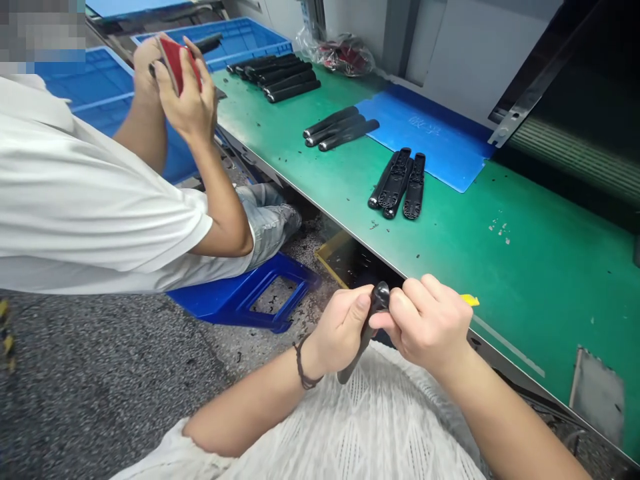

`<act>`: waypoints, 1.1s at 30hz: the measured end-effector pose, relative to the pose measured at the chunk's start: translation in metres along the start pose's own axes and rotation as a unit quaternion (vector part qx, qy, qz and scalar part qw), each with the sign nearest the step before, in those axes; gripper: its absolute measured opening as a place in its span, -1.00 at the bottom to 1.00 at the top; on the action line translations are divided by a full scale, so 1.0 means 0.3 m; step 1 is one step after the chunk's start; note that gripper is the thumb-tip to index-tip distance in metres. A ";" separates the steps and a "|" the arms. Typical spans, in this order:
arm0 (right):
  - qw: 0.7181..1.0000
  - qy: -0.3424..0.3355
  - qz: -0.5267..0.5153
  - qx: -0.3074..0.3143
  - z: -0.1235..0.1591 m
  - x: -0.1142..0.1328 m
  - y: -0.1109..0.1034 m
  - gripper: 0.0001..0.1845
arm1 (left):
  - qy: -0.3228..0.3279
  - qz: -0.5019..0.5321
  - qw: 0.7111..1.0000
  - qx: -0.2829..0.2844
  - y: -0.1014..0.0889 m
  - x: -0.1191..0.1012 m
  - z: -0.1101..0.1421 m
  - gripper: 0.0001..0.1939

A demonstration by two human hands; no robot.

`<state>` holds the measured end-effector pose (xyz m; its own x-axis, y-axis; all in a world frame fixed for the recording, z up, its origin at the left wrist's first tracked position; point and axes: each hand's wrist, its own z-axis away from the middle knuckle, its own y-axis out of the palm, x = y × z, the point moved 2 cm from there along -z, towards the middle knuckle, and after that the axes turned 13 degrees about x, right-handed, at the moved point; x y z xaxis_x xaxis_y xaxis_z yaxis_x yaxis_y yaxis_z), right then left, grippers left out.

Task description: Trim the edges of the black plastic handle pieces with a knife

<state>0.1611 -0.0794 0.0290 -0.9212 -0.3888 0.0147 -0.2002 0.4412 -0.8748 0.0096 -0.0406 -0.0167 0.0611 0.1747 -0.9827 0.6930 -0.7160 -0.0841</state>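
Note:
Wrapped round a long black plastic handle shell [361, 347], my left hand [345, 327] keeps it tilted in front of my body, with the glossy rounded end up. My right hand [427, 320] is closed at that rounded end, its thumb and fingers close against it. A yellow tip [470, 300] sticks out behind the right fist, apparently the end of a tool; the rest is hidden in the fingers. On the bench beyond my hands lies a small group of black shells [397, 183], some with their ribbed inner side up.
The green bench [540, 280] carries more black shells [340, 127], a blue sheet [430, 133], a grey plate [597, 393] and a bagged red item [345, 53]. A co-worker [100, 180] on the left handles a red pad. Blue crates [250, 33] and a blue stool [225, 293] are nearby.

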 end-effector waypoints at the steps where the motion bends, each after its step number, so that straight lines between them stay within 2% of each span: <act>1: 1.000 0.006 0.000 0.000 0.002 0.003 0.006 -0.38 | -0.007 0.008 1.000 -0.008 0.002 -0.002 -0.003 -0.40; 8: 0.999 0.016 -0.004 0.035 0.024 0.011 0.032 -0.33 | -0.097 0.079 0.991 -0.049 0.018 -0.003 -0.012 -0.36; 15: 0.997 0.007 -0.010 0.075 0.051 0.040 0.058 -0.34 | -0.138 0.098 0.979 -0.117 0.013 0.007 -0.030 -0.33; 21: 0.994 0.007 -0.036 0.104 0.081 0.057 0.079 -0.33 | -0.136 0.145 0.970 -0.143 0.014 0.013 -0.054 -0.34; 28: 0.993 0.015 -0.059 0.103 0.092 0.068 0.078 -0.36 | -0.124 0.189 0.962 -0.155 0.024 0.026 -0.066 -0.32; 33: 0.990 -0.001 -0.072 0.125 0.108 0.099 0.091 -0.38 | -0.115 0.205 0.953 -0.191 0.003 0.015 -0.083 -0.32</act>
<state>0.1392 -0.1050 -0.0100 -0.8888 -0.4343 0.1467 -0.2394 0.1667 -0.9565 0.0285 -0.0237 -0.0172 0.2553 -0.2511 -0.9337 0.8581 -0.3862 0.3385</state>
